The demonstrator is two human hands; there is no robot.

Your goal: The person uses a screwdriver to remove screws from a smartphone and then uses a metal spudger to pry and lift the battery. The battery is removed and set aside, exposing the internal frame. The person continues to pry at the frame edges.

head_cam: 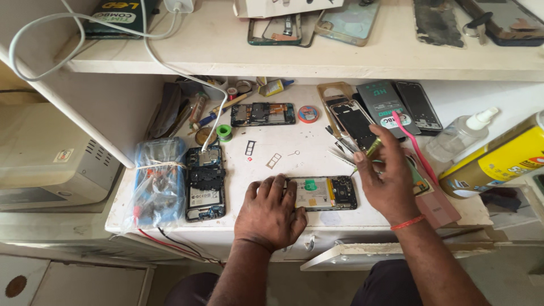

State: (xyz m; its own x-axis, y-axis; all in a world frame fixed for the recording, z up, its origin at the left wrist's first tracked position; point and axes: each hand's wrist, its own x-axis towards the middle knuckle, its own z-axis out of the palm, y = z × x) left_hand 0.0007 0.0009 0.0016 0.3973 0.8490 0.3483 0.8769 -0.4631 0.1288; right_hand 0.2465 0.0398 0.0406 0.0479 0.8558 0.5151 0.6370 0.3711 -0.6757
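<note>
An opened phone [326, 192] lies face down near the front edge of the white worktop [317, 153], its battery and circuit board exposed. My left hand [271, 211] presses flat on the phone's left end and holds it still. My right hand [385, 178] hovers just right of the phone, fingers curled around a thin yellow-green tool [372, 148] whose tip points up and away. Several tweezers [340, 153] lie just left of that hand.
A second opened phone [205, 182] with a white cable plugged in lies at the left beside a bagged multimeter [158, 181]. A third bare phone [263, 114], SIM trays [273, 161], a pink toothbrush [413, 144], a spray bottle [462, 136] and a yellow can [498, 161] stand around.
</note>
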